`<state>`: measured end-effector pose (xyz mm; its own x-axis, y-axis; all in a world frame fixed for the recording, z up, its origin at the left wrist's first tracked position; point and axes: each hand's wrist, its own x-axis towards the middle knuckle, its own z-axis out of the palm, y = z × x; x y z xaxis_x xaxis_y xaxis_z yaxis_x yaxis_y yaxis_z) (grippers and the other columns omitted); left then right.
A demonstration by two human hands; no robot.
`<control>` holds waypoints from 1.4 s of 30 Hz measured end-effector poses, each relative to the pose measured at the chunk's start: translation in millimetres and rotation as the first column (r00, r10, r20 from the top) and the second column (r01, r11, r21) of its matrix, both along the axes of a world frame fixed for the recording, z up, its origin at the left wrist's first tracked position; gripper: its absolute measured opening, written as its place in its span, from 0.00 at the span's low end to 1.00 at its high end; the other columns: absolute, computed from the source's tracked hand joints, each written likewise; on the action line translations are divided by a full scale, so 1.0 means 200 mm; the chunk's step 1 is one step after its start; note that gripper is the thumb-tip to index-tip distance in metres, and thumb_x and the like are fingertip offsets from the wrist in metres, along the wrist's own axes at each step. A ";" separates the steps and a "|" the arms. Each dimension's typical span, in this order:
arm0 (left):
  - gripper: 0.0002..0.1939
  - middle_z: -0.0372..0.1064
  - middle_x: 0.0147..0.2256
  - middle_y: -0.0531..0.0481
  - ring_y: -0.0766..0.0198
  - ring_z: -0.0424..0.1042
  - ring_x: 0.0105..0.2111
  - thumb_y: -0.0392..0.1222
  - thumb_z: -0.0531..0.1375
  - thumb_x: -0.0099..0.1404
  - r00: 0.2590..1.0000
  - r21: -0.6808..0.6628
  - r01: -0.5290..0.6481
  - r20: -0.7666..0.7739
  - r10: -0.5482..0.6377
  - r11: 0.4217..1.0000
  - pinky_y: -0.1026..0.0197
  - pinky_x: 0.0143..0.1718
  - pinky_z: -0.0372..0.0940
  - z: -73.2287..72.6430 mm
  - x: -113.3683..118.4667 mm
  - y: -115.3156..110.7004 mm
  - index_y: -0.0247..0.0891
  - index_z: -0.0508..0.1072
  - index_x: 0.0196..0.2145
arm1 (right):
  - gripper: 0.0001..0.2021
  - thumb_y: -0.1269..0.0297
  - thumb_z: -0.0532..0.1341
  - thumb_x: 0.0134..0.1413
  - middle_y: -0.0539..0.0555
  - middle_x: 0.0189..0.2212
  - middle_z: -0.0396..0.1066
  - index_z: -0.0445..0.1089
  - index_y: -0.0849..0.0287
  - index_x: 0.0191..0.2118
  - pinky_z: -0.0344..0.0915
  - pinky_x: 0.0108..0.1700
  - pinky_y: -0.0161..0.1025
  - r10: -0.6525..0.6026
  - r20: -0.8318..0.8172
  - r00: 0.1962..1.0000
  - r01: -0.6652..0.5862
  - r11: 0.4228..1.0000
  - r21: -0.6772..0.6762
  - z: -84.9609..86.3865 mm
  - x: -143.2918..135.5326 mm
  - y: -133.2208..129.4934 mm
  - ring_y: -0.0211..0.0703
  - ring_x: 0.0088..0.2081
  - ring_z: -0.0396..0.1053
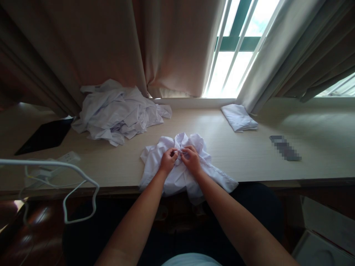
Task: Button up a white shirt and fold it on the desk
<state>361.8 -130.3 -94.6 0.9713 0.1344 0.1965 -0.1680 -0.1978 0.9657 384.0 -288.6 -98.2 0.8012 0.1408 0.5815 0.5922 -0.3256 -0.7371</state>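
A crumpled white shirt (180, 177) lies in front of me, its lower part hanging over the table's near edge. My left hand (168, 159) pinches the cloth near the collar, fingers closed. Close beside it, my right hand (191, 159) grips the same spot from the other side, thumb and fingertips pressed together. The fingertips of both hands almost meet. Any button between them is too small to make out. Loose folds of the collar and shoulders rise just beyond my fingers.
A heap of white garments (119, 111) is at the back left, and a folded white garment (239, 117) at the back right. A black flat object (46, 136), a power strip (65, 159) and a white cable (83, 175) are left. A blurred object (285, 147) lies right.
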 end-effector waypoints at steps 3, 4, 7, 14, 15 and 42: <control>0.15 0.69 0.28 0.51 0.66 0.64 0.27 0.50 0.61 0.63 1.000 -0.006 0.004 -0.005 -0.004 1.000 0.65 0.28 0.59 0.01 0.00 0.00 0.35 0.76 0.40 | 0.09 0.66 0.62 0.56 0.56 0.41 0.70 0.75 0.55 0.43 0.69 0.51 0.45 0.000 0.000 1.000 0.000 1.000 -0.002 0.00 0.00 0.00 0.48 0.46 0.69; 0.15 0.69 0.28 0.51 0.66 0.64 0.27 0.50 0.61 0.63 1.000 -0.008 0.006 -0.007 -0.006 1.000 0.65 0.28 0.59 0.01 0.00 0.00 0.35 0.76 0.40 | 0.09 0.66 0.62 0.56 0.56 0.41 0.70 0.75 0.55 0.43 0.69 0.50 0.45 0.000 -0.001 1.000 0.000 1.000 -0.002 0.00 0.00 0.00 0.47 0.46 0.69; 0.16 0.69 0.28 0.51 0.66 0.64 0.27 0.50 0.61 0.63 1.000 -0.011 0.011 -0.011 -0.011 1.000 0.65 0.28 0.59 0.02 -0.01 0.00 0.35 0.76 0.40 | 0.09 0.66 0.62 0.56 0.56 0.41 0.70 0.75 0.55 0.43 0.69 0.50 0.44 0.000 -0.006 1.000 0.000 1.000 -0.004 0.01 0.00 0.00 0.47 0.45 0.69; 0.15 0.71 0.30 0.50 0.65 0.66 0.28 0.50 0.60 0.64 1.000 -0.006 0.013 -0.002 -0.013 1.000 0.64 0.30 0.61 0.03 -0.01 -0.01 0.35 0.76 0.40 | 0.09 0.67 0.62 0.56 0.57 0.42 0.70 0.74 0.55 0.43 0.68 0.51 0.46 -0.003 -0.020 1.000 0.003 1.000 -0.008 0.02 -0.01 0.00 0.48 0.46 0.69; 0.15 0.71 0.31 0.50 0.65 0.66 0.29 0.50 0.60 0.64 1.000 -0.003 0.015 0.002 -0.015 1.000 0.64 0.31 0.61 0.04 -0.01 -0.01 0.35 0.75 0.40 | 0.09 0.67 0.62 0.56 0.57 0.42 0.70 0.74 0.55 0.43 0.68 0.51 0.46 -0.003 -0.022 1.000 0.003 1.000 -0.008 0.02 -0.01 0.00 0.48 0.46 0.69; 0.15 0.70 0.32 0.50 0.66 0.66 0.29 0.51 0.61 0.64 1.000 -0.020 -0.003 -0.008 0.003 1.000 0.65 0.30 0.61 0.05 -0.01 -0.02 0.36 0.73 0.41 | 0.08 0.67 0.62 0.56 0.57 0.41 0.70 0.74 0.55 0.42 0.68 0.51 0.46 -0.008 -0.025 1.000 0.008 1.000 -0.011 0.00 0.00 0.00 0.48 0.46 0.68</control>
